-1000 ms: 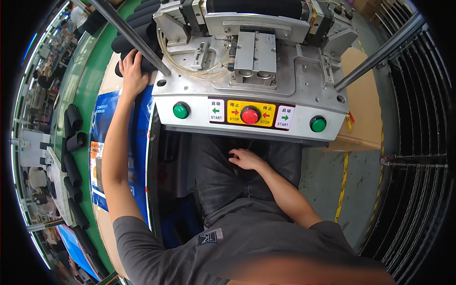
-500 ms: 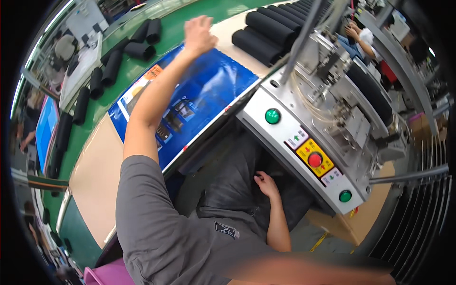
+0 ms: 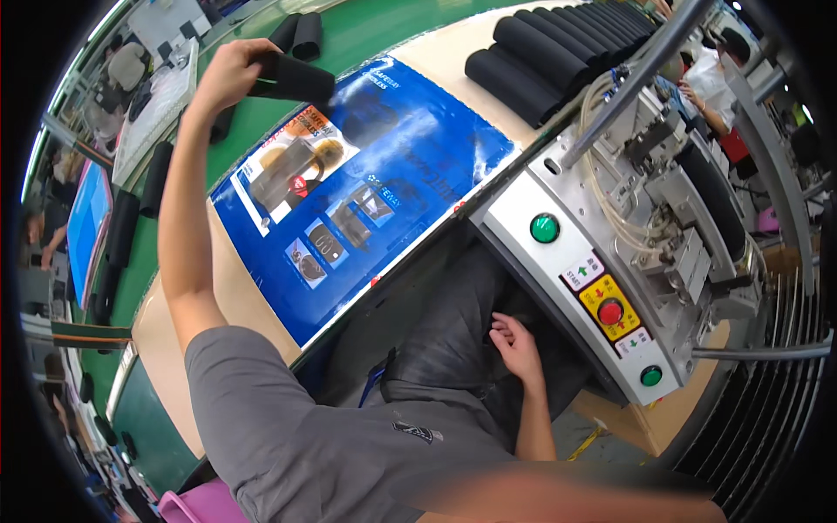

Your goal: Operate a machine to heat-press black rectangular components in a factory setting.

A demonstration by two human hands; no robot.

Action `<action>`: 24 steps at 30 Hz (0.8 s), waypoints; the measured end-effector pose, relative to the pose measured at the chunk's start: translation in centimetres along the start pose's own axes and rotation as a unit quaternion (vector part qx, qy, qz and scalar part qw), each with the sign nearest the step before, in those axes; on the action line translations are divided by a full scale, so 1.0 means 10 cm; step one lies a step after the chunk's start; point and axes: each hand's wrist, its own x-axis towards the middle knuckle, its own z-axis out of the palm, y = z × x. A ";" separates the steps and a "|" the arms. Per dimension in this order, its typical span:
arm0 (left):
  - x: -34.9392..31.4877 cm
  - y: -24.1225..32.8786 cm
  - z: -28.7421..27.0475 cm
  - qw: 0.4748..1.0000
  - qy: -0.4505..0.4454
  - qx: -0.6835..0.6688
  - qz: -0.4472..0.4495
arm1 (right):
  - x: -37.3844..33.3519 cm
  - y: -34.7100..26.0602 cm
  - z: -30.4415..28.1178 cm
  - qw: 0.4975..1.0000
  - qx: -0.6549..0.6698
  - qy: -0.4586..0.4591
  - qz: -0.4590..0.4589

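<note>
My left hand [image 3: 234, 74], arm stretched out over the far left of the table, is closed round the end of a black tube [image 3: 298, 83]. The tube lies on its side in my grip, above the far left edge of a blue printed sheet [image 3: 410, 166]. Its other end points right, and my palm and some fingertips are hidden. In my lap, by the dark trousers, my right hand [image 3: 518, 347] rests with its fingers loosely bent and apart, holding nothing that I can see.
A row of black tubes [image 3: 510, 85] lies beyond the sheet. More tubes [image 3: 157, 179] lie on the green surface [image 3: 366, 39] at left. To my right stands a metal machine with green buttons [image 3: 545, 227] and a red button [image 3: 610, 311]. Another person [image 3: 711, 87] sits behind it.
My left hand has moved left from above the far part of the blue sheet and has taken hold of a black tube. My right hand remains in my lap. The view has shifted slightly.
</note>
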 end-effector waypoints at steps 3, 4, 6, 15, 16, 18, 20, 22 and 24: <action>-0.18 0.96 -0.55 0.932 -0.155 -0.321 0.058 | -0.24 -0.92 -0.09 0.993 0.020 0.011 -0.115; -0.15 1.18 -0.49 0.928 -0.163 -0.328 0.072 | -0.30 -1.22 -0.15 0.979 -0.004 0.034 -0.200; -0.08 1.71 -0.42 0.882 -0.211 -0.332 0.260 | -0.51 -1.83 -0.21 0.926 -0.057 0.083 -0.365; -0.28 4.49 -0.04 0.733 -0.375 -0.348 0.448 | -1.13 -1.98 -0.66 0.872 -0.017 0.317 -0.374; -0.14 4.67 0.11 0.705 -0.381 -0.373 0.468 | -1.25 -1.83 -0.72 0.878 0.040 0.318 -0.355; 0.14 5.01 0.50 0.725 -0.358 -0.420 0.412 | -1.39 -1.55 -0.80 0.863 0.093 0.338 -0.364; 0.53 5.41 0.97 0.792 -0.218 -0.291 0.489 | -1.49 -1.30 -0.87 0.839 0.202 0.341 -0.372; 0.99 5.70 1.50 0.818 -0.060 -0.136 0.556 | -1.58 -1.14 -0.94 0.827 0.241 0.336 -0.382; 1.25 5.86 1.76 0.809 -0.034 -0.124 0.574 | -1.66 -1.03 -0.98 0.808 0.312 0.297 -0.402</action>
